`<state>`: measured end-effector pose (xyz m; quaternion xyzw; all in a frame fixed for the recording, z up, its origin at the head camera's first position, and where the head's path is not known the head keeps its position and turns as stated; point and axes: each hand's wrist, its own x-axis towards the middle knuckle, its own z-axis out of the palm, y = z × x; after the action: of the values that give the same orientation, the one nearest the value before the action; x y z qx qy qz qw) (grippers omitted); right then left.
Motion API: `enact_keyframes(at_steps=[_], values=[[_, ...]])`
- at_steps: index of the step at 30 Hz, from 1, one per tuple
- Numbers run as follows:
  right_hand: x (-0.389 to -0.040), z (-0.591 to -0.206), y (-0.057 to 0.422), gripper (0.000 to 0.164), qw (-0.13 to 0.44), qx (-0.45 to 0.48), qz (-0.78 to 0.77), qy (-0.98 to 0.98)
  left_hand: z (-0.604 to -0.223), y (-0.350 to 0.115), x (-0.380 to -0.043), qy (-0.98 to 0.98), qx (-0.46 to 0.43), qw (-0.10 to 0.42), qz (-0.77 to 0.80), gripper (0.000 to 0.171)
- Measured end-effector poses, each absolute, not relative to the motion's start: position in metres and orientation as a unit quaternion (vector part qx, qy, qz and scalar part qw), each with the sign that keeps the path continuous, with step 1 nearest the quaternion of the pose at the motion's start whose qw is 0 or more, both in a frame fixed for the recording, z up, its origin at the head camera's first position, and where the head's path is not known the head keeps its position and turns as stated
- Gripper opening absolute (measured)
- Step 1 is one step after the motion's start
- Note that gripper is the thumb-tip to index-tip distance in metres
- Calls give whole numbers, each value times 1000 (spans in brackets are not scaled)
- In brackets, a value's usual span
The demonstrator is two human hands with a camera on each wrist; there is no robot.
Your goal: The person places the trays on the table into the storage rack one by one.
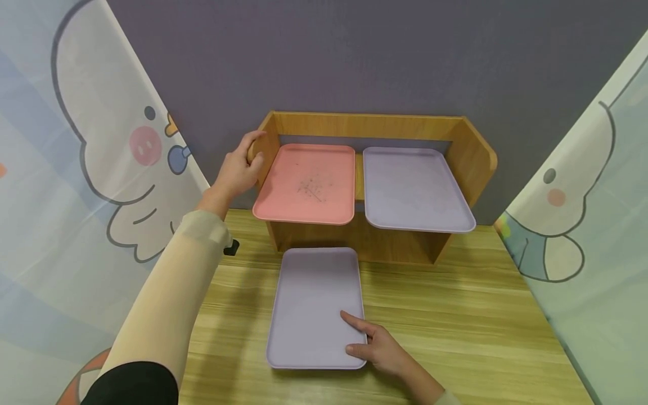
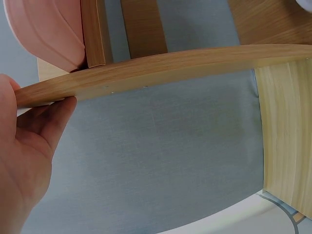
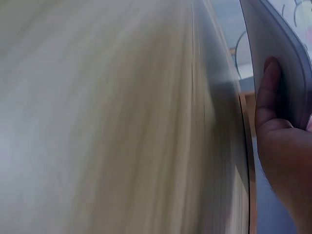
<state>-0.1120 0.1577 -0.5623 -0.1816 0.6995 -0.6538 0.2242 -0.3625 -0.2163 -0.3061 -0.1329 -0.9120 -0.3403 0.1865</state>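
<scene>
My left hand [image 1: 238, 171] grips the front edge of the left side panel [image 2: 161, 70] of a wooden shelf [image 1: 364, 125]. In the left wrist view, thumb and fingers sit on opposite sides of that panel. My right hand [image 1: 382, 349] holds a lavender rectangular tray [image 1: 314, 304] by its right edge, near the near corner. Thumb and index finger lie over the tray's top face. Other fingers of the right hand [image 3: 285, 151] reach under the tray in the right wrist view, where it appears raised off the table.
On the shelf's upper level lie a pink tray [image 1: 329, 163] with a dark plant print, at left, and another lavender tray [image 1: 415, 185], at right. Both overhang the front. The shelf stands on a wood-grain table [image 1: 455, 326] against a grey panel [image 1: 354, 56], with cartoon-printed sheets [image 1: 557, 225] at both sides.
</scene>
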Motion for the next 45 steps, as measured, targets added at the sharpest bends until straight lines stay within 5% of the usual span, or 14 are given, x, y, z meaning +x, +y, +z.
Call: enact_keyframes(at_steps=[20,45], values=[[-123,-568,222,71,177,-131,-597,772,-306,-217,-363,-912,-126,187,-343,54],[-162,-558,220,66,132,-25,-505,853,-305,-215,-363,-914,-128,192,-335,54]])
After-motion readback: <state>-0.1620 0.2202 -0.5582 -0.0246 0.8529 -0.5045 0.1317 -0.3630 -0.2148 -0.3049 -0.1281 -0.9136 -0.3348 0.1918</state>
